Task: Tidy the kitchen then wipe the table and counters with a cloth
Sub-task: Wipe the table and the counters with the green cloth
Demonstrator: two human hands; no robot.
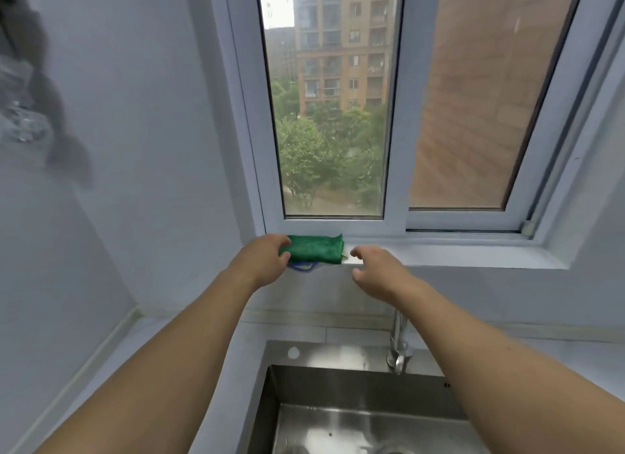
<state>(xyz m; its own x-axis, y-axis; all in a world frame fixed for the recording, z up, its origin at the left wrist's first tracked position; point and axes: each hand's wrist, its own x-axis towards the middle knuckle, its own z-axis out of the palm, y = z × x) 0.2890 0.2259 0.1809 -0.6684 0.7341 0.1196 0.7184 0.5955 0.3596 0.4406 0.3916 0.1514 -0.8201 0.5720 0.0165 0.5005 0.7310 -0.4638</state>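
You look to be fetching the wiping cloth, so the wiping itself is not yet begun. The folded green cloth [316, 249] lies on the window sill [456, 255] above the sink [355, 389]. Your left hand [265, 259] grips its left end; your right hand [375, 271] hovers just beside its right end, fingers loosely spread, holding nothing. Next, lift the cloth clear of the sill, both arms reaching forward.

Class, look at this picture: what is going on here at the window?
A person reaches over the stainless steel sink to the white windowsill. The left hand grips a folded green cloth lying on the sill, with something blue and white beneath it. The right hand hovers beside the cloth, fingers loosely curled, holding nothing.
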